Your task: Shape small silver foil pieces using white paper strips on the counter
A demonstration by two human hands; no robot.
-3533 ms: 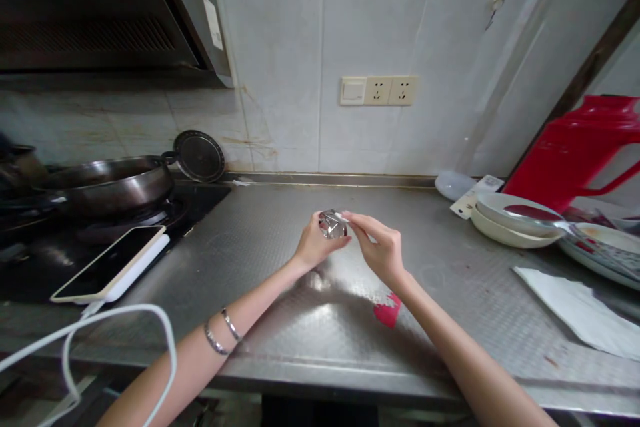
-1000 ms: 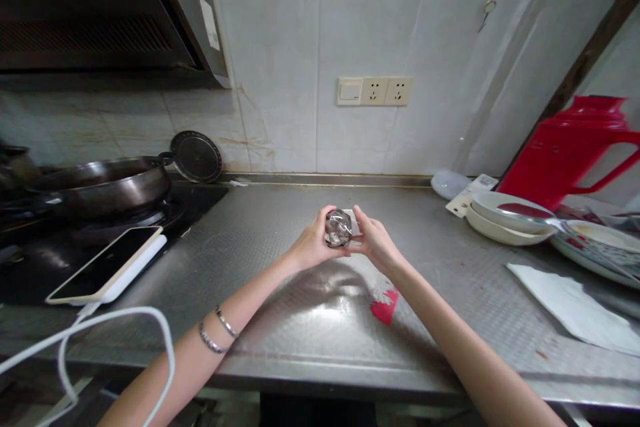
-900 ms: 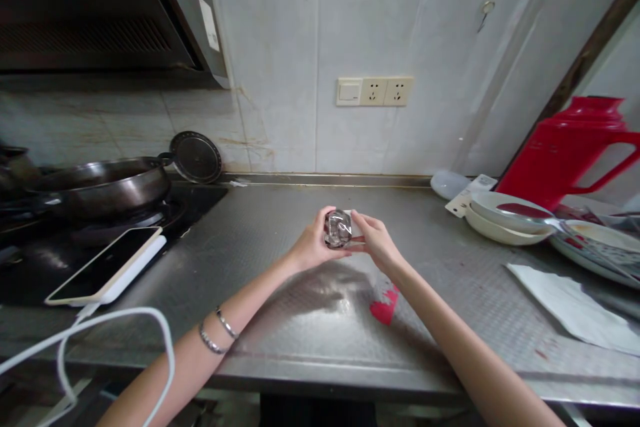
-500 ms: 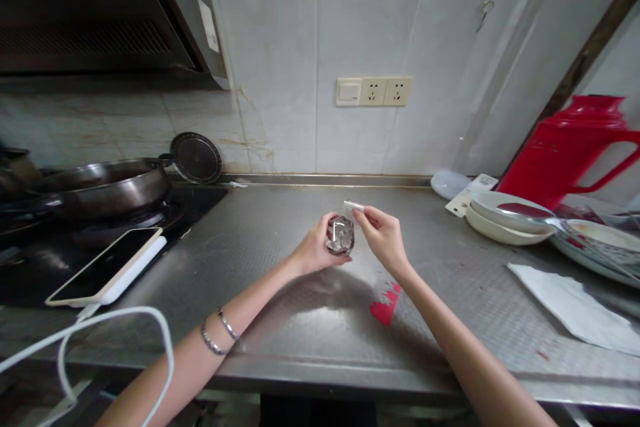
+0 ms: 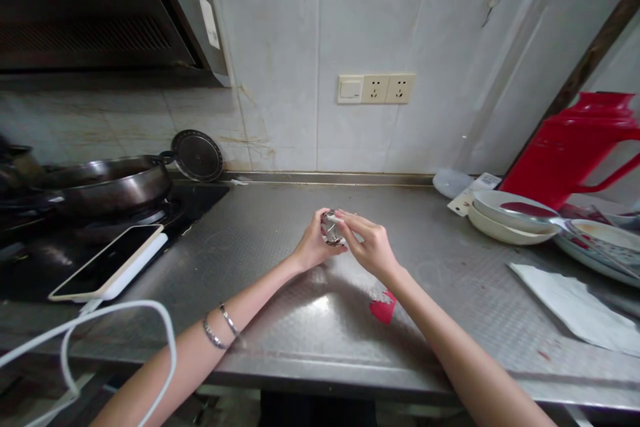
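In the head view, my left hand [image 5: 314,247] is closed round a small clear faceted glass [image 5: 332,229], held above the steel counter. My right hand [image 5: 373,247] is at the glass, its fingertips pressed together against the near rim. Between them is a small white piece [image 5: 334,219], mostly hidden; I cannot tell if it is paper or cloth. On the counter below my right forearm lies a flat red piece [image 5: 383,310] with a jagged edge.
A steel pan [image 5: 115,187] sits on the stove at left, with a phone [image 5: 113,263] and white cable [image 5: 165,330] nearer. Right are stacked bowls [image 5: 510,230], a red thermos jug [image 5: 565,153] and a white paper sheet [image 5: 570,303]. Sockets [image 5: 387,89] are on the wall.
My right hand has moved left, bringing the white piece from beside the glass onto it. The glass, in my left hand, has shifted slightly left and up.
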